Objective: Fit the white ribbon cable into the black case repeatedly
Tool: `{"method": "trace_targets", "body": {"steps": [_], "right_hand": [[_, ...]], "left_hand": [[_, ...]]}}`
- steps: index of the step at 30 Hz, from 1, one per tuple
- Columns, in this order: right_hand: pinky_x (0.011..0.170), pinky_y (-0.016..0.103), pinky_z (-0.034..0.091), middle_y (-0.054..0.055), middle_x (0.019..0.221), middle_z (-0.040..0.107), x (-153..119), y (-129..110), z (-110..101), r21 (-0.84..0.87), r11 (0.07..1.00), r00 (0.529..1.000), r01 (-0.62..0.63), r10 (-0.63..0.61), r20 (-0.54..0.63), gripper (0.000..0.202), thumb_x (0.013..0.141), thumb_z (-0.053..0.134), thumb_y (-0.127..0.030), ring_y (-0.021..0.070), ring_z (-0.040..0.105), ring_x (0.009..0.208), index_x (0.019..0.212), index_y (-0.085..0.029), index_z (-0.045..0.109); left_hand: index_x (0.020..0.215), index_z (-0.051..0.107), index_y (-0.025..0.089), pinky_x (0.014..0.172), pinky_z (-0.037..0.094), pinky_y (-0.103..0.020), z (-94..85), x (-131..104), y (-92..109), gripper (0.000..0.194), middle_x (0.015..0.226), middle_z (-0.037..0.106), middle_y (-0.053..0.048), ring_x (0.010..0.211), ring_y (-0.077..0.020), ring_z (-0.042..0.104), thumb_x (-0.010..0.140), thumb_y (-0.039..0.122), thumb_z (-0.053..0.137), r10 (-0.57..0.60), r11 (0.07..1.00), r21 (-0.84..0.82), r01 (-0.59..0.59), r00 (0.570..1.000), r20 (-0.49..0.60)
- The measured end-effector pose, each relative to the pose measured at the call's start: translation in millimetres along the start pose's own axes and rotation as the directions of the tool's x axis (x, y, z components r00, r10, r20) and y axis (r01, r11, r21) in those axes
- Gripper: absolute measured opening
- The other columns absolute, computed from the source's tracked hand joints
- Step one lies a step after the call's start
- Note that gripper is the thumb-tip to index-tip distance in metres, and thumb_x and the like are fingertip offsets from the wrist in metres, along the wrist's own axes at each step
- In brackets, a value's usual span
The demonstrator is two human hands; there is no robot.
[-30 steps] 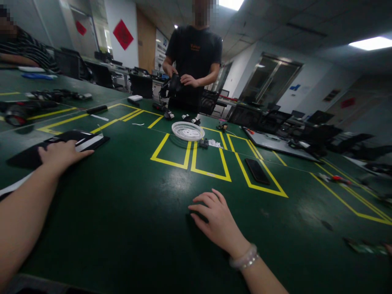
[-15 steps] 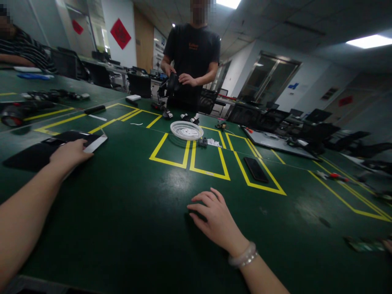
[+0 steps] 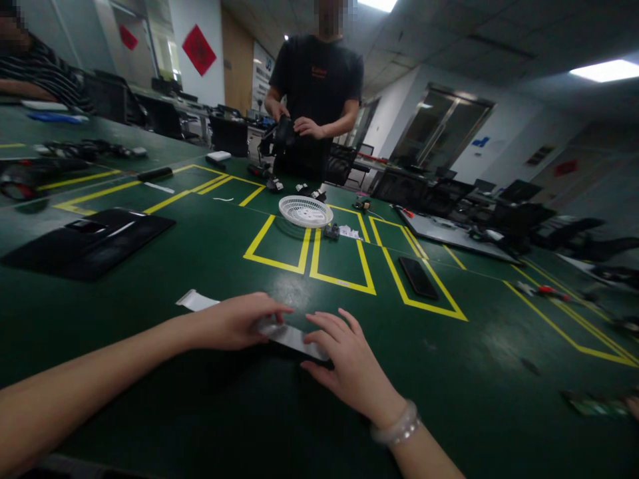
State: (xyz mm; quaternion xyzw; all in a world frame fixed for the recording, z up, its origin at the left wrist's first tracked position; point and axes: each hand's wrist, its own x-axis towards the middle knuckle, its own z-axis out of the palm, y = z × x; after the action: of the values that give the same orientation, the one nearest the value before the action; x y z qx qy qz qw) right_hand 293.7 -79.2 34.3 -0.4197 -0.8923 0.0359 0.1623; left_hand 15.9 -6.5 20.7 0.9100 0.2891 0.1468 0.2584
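Note:
A long, flat white strip (image 3: pixel 294 338) with a silvery sheen stretches between my hands above the green table. My left hand (image 3: pixel 239 321) is closed on its middle, and the strip's other end pokes out to the left behind the hand. At the strip's right end, my right hand (image 3: pixel 344 359) has its fingers curved and apart, with the thumb below and the fingertips over the strip. Whether they press on it I cannot tell. To the left lies a flat black panel-like thing (image 3: pixel 124 243) with a small rectangular part on top.
A round white plastic basket (image 3: pixel 305 211) stands mid-table by yellow tape outlines. A black phone (image 3: pixel 418 277) lies right of it. Across the table a person in a black shirt (image 3: pixel 317 80) holds a black device (image 3: pixel 283 133). A green circuit board (image 3: pixel 594 404) lies far right.
My left hand has moved right from the black panel, bringing the white strip to my right hand. The panel stays at the left. My right hand has barely moved.

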Motion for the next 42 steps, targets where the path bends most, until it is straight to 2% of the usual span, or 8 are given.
{"method": "trace_targets", "body": {"steps": [7, 11, 16, 20, 24, 29, 39, 42], "right_hand": [[0.102, 0.042, 0.043, 0.001, 0.107, 0.073, 0, 4, 4, 0.082, 0.996, 0.999, -0.025, 0.021, 0.047, 0.018, 0.09, 0.066, -0.022, 0.0181, 0.068, 0.097, 0.106, -0.026, 0.061], [0.084, 0.035, 0.05, 0.001, 0.102, 0.073, 0, 10, 2, 0.035, 0.99, 0.989, -0.134, 0.136, -0.053, 0.019, 0.088, 0.067, -0.022, 0.0195, 0.069, 0.092, 0.107, -0.025, 0.063], [0.071, 0.03, 0.052, 0.003, 0.101, 0.073, -1, 14, -2, 0.048, 0.972, 0.959, -0.231, 0.235, -0.16, 0.016, 0.092, 0.063, -0.027, 0.0189, 0.069, 0.085, 0.108, -0.023, 0.066], [0.067, 0.03, 0.053, 0.005, 0.099, 0.074, -1, 14, -1, 0.062, 0.961, 0.937, -0.27, 0.277, -0.214, 0.019, 0.096, 0.059, -0.034, 0.0195, 0.07, 0.08, 0.109, -0.023, 0.067], [0.067, 0.031, 0.054, 0.006, 0.102, 0.074, -1, 16, -1, 0.109, 0.943, 0.911, -0.315, 0.333, -0.244, 0.023, 0.096, 0.058, -0.036, 0.0204, 0.07, 0.082, 0.11, -0.022, 0.068], [0.064, 0.031, 0.053, 0.007, 0.105, 0.073, 0, 20, -2, 0.232, 0.88, 0.849, -0.414, 0.465, -0.25, 0.031, 0.096, 0.055, -0.043, 0.0218, 0.069, 0.083, 0.117, -0.022, 0.067], [0.063, 0.031, 0.052, 0.008, 0.117, 0.066, 0, 36, 2, 0.381, 0.81, 0.748, -0.445, 0.57, -0.34, 0.039, 0.095, 0.054, -0.048, 0.0218, 0.064, 0.086, 0.124, -0.023, 0.06], [0.064, 0.031, 0.052, 0.008, 0.119, 0.065, -1, 35, 1, 0.38, 0.815, 0.754, -0.437, 0.563, -0.339, 0.037, 0.096, 0.053, -0.047, 0.022, 0.064, 0.089, 0.123, -0.023, 0.059]], "left_hand": [[0.146, 0.045, 0.03, 0.098, 0.048, -0.035, 3.1, -1, 10, 0.065, 0.132, 0.061, -0.006, 0.117, -0.0219, 0.058, 0.085, 0.029, 0.069, 0.076, 0.997, 0.034, -0.075, 0.997, -0.014], [0.146, 0.047, 0.027, 0.112, 0.037, -0.042, -31.6, -3, -28, 0.062, 0.145, 0.053, -0.007, 0.131, -0.025, 0.049, 0.09, 0.051, 0.06, -0.139, 0.954, 0.239, 0.181, 0.973, -0.183], [0.134, 0.056, 0.001, 0.105, 0.018, -0.075, -92.3, -51, -110, 0.078, 0.145, 0.044, -0.033, 0.136, -0.0526, 0.035, 0.084, 0.061, 0.052, -0.514, 0.646, 0.27, 0.714, 0.668, -0.539], [0.094, 0.072, 0.004, 0.087, 0.027, -0.071, -115.4, -117, -176, 0.082, 0.122, 0.061, -0.031, 0.128, -0.0594, 0.039, 0.067, 0.079, 0.051, -0.66, 0.351, 0.061, 0.934, 0.293, -0.692], [0.07, 0.066, 0.001, 0.073, 0.021, -0.059, -119.0, -149, -199, 0.088, 0.091, 0.068, -0.02, 0.132, -0.056, 0.031, 0.067, 0.085, 0.041, -0.654, 0.319, -0.017, 0.947, 0.207, -0.728], [0.133, 0.056, 0.0, 0.085, 0.044, -0.054, -126.6, -126, -163, 0.115, 0.119, 0.064, -0.027, 0.115, -0.0516, 0.055, 0.062, 0.091, 0.047, -0.774, 0.28, 0.131, 0.951, 0.304, -0.556], [0.142, 0.052, 0.017, 0.117, 0.023, -0.056, -50.9, -19, -70, 0.092, 0.14, 0.057, -0.015, 0.13, -0.036, 0.05, 0.069, 0.07, 0.069, -0.341, 0.831, 0.39, 0.398, 0.917, -0.209], [0.148, 0.045, 0.025, 0.119, 0.02, -0.054, -16.0, -2, -21, 0.093, 0.144, 0.053, -0.011, 0.134, -0.0326, 0.047, 0.069, 0.063, 0.075, -0.15, 0.928, 0.336, 0.163, 0.986, -0.065]]}}
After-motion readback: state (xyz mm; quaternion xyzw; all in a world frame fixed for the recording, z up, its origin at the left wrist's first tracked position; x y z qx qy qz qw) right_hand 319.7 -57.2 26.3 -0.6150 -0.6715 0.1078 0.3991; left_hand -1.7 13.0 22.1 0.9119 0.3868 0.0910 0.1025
